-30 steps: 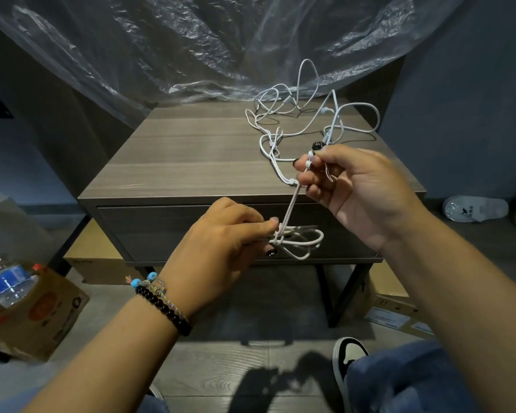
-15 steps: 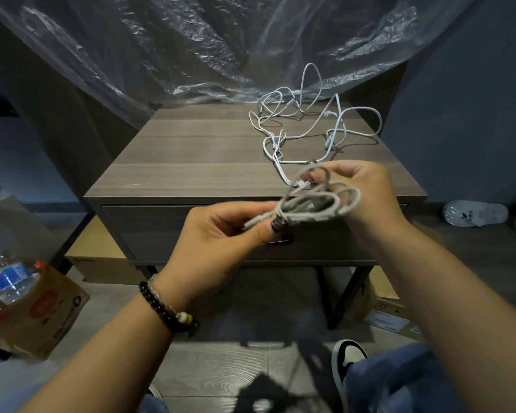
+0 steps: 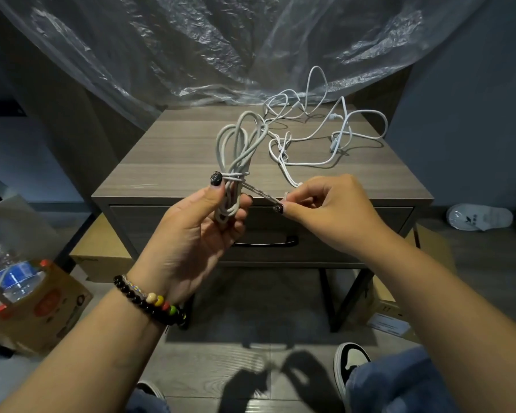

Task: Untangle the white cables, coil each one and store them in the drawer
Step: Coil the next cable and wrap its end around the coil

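Note:
My left hand (image 3: 201, 225) grips a coiled white cable (image 3: 236, 144) upright, its loops standing above my fingers and a few turns wrapped round its middle. My right hand (image 3: 325, 210) pinches the free end of that same cable, pulled taut to the right of the coil. More tangled white cables (image 3: 319, 135) lie loose on the back right of the grey wooden nightstand (image 3: 167, 162). The drawer (image 3: 379, 231) below the top is closed, with a dark handle (image 3: 265, 242) under my hands.
Clear plastic sheeting (image 3: 206, 46) hangs behind the nightstand. A cardboard box with a water bottle (image 3: 9, 275) stands on the floor at left. Flat boxes (image 3: 393, 320) lie under the nightstand at right, and a white slipper (image 3: 477, 217) sits at far right. My shoe (image 3: 350, 359) is below.
The coil has turned from lying sideways between both hands to standing upright in my left hand. My right hand let go of the loops and now pulls the cable's end taut.

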### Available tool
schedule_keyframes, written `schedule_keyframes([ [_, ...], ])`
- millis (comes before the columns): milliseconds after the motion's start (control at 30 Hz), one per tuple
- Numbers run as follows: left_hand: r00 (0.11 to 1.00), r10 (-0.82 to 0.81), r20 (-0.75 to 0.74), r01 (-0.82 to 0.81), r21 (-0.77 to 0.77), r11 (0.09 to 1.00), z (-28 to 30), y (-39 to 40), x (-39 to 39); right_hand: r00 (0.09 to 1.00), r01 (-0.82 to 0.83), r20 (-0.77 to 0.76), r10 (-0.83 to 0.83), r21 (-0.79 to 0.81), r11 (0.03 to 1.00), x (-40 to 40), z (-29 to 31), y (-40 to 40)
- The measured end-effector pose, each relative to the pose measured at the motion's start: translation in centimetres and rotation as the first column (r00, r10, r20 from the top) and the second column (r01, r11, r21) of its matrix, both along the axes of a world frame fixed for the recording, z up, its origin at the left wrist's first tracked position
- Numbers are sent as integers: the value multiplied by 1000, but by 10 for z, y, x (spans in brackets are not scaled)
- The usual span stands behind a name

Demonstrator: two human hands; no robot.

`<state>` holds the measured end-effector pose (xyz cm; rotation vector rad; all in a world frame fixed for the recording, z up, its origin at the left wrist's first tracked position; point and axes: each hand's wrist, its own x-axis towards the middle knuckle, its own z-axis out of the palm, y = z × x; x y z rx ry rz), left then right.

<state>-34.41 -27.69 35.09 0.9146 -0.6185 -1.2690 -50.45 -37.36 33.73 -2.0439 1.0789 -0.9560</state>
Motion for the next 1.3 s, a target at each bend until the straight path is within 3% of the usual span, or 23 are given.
schedule_keyframes([
  [200, 997, -24, -73, 28, 52, 998, -4, -2, -6, 991, 15, -135, -28, -93, 996, -1, -5, -7],
  [367, 992, 19, -126, -13, 44, 999, -1, -2, -9, 989, 65, -124, -75, -83, 994, -4, -3, -12],
  [500, 982, 107, -154, -100, 55, 993, 5, -2, -6, 996, -21, -83, 22, 20, 1000, -4, 0, -6],
  [700, 986, 165, -35, -160, 106, 981, 2, -3, 1, 994, -92, 64, 86, 105, 990, -5, 6, 1],
  [867, 978, 197, 67, -205, 145, 968, 0, -5, 4, 986, -165, 37, 161, 153, 974, -6, 9, 5],
  [1067, 970, 221, 100, -233, 128, 964, -5, -8, 8, 984, -178, -5, 179, 93, 980, -7, 14, 10],
  [1300, 939, 295, 175, -311, 74, 947, -11, -13, -1, 965, -261, -18, 260, -91, 961, -2, 22, 35],
])
